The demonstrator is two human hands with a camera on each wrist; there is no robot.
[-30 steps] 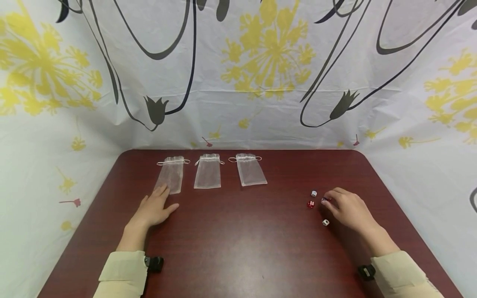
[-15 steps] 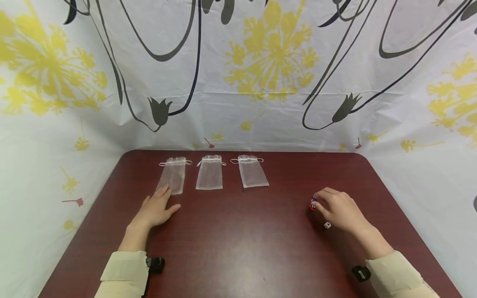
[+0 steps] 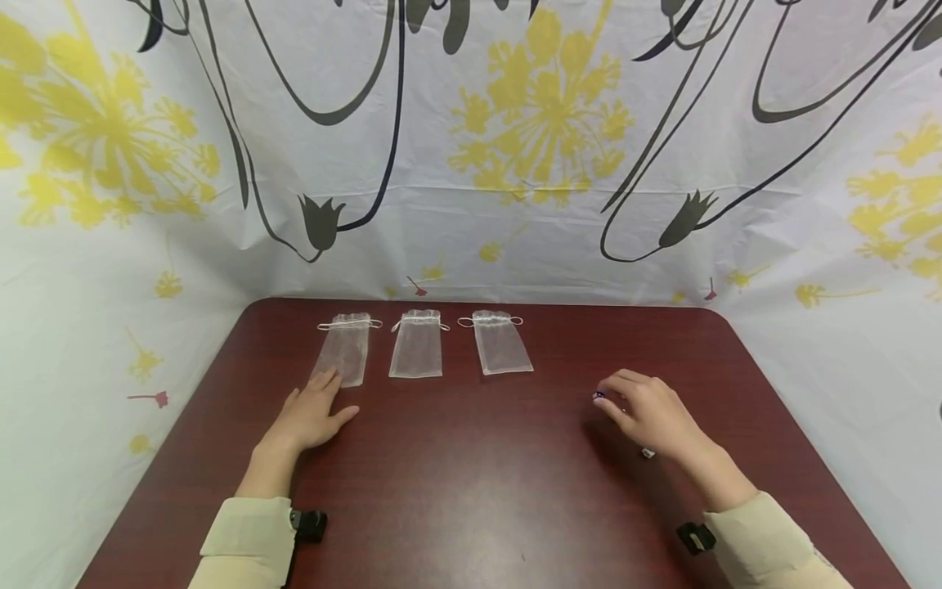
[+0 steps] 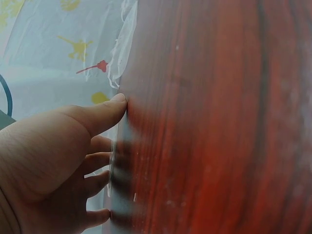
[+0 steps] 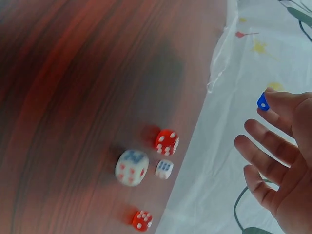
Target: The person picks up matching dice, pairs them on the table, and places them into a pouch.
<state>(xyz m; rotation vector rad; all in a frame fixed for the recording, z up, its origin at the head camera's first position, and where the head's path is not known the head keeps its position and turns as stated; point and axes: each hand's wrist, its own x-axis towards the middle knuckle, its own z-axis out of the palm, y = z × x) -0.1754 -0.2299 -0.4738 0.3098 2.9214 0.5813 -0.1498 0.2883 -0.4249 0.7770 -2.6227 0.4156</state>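
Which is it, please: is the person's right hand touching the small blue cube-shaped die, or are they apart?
Touching: the right wrist view plainly shows the right hand pinching the blue die between its thumb and forefinger.

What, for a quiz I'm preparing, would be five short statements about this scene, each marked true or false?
1. In the head view, the left hand overlaps the leftmost mesh bag. True.
2. The right hand pinches a red die. False: the pinched one is a blue die.
3. The right wrist view shows two red dice and two white dice on the table. True.
4. A die lies inside the middle bag. False: it lies flat, with no die showing in it.
5. Three bags lie side by side toward the table's far edge. True.
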